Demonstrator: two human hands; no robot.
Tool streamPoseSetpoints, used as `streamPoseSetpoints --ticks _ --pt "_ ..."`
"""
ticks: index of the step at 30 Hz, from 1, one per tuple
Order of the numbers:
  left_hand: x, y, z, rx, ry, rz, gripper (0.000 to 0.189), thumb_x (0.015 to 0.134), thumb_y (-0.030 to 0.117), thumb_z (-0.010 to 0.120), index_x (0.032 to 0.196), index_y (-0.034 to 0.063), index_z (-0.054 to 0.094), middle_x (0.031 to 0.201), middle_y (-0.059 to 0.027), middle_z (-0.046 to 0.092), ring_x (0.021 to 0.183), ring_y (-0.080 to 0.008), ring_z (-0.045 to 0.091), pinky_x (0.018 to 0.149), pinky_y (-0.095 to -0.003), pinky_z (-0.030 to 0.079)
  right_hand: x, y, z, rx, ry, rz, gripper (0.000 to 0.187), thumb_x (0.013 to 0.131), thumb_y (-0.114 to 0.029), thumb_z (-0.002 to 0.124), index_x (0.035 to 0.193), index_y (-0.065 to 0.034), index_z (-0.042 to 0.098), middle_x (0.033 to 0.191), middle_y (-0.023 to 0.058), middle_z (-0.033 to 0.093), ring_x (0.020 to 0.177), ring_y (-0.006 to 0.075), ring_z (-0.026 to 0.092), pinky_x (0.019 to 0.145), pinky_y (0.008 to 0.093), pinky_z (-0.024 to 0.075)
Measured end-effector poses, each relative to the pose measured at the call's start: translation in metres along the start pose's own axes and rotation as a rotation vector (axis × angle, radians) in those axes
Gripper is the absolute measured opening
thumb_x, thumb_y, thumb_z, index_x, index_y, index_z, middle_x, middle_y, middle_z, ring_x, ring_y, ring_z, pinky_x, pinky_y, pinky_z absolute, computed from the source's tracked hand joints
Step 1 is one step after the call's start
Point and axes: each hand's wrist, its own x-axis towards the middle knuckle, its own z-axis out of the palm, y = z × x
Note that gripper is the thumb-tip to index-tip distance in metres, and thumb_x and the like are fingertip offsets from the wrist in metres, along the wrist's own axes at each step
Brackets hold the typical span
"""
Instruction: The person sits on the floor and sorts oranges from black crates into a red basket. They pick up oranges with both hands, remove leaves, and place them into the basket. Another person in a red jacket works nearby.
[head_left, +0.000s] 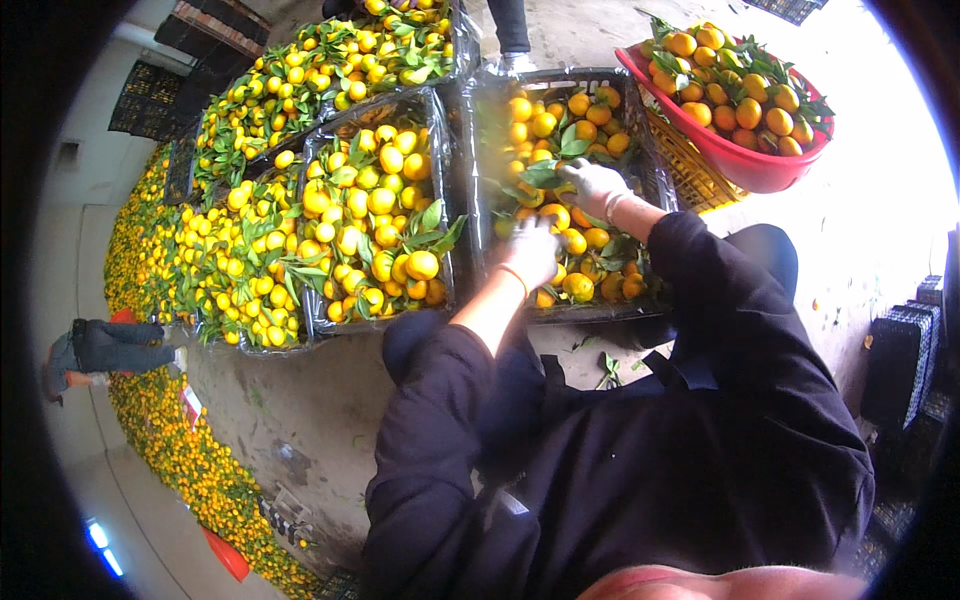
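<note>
Both my hands wear pale gloves and reach into a black plastic crate (474, 187) lined with clear film, which holds oranges with green leaves. My left hand (531, 251) lies over the oranges at the crate's left middle, its fingers blurred. My right hand (592, 186) is further up and to the right, its fingertips at a green leaf (541, 175) and the fruit beside it. Whether either hand grips a fruit cannot be made out. Several oranges, among them one near the front edge (577, 286), show around my hands.
A red plastic basin (772, 176) heaped with leafy oranges rests on a yellow crate (694, 169) at right. More lined crates of fruit (442, 225) adjoin at left. Beyond are a long fruit pile (195, 465), a bending person (112, 346), another person's leg (510, 26) and stacked black crates (896, 360).
</note>
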Motion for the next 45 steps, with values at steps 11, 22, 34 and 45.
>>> streamPoseSetpoints --ticks 11,22,34,45 --pt "-0.020 -0.045 -0.038 -0.296 0.105 -0.216 0.044 0.085 0.015 0.057 0.129 0.0111 0.060 0.137 -0.0157 0.054 0.121 -0.0353 0.057 0.105 -0.0439 0.047 0.034 -0.015 0.013 -0.117 -0.186 0.166 0.029 0.091 -0.027 0.062 0.117 -0.0128 0.065 0.109 0.0180 0.069 0.099 0.0359 0.069 0.086 0.0441 0.0551" --pt "-0.156 -0.177 -0.032 -0.434 0.041 -0.981 0.052 0.087 0.009 0.051 0.139 0.0121 0.056 0.146 -0.0175 0.051 0.134 -0.0389 0.050 0.110 -0.0473 0.042 0.041 -0.241 0.039 0.173 -0.124 -0.615 0.067 0.075 -0.034 0.076 0.135 -0.0115 0.055 0.127 0.0203 0.057 0.113 0.0380 0.061 0.094 0.0464 0.0515" --pt "-0.163 -0.165 -0.042 -0.322 0.331 -0.990 0.057 0.072 0.012 0.068 0.127 0.0017 0.058 0.118 -0.0268 0.063 0.109 -0.0459 0.060 0.097 -0.0474 0.050 0.045 -0.257 0.027 0.220 -0.093 -0.405 0.051 0.087 -0.028 0.065 0.135 -0.0173 0.054 0.118 0.0127 0.057 0.110 0.0346 0.061 0.088 0.0464 0.0533" --pt "-0.075 -0.104 -0.133 -1.697 0.843 -0.292 0.034 0.091 0.012 0.066 0.123 0.0063 0.058 0.112 -0.0051 0.060 0.097 -0.0125 0.059 0.081 -0.0280 0.054 0.051 -0.133 -0.078 0.769 0.255 -0.437 0.058 0.076 -0.031 0.079 0.127 -0.0101 0.062 0.115 0.0164 0.065 0.109 0.0336 0.063 0.097 0.0416 0.0496"
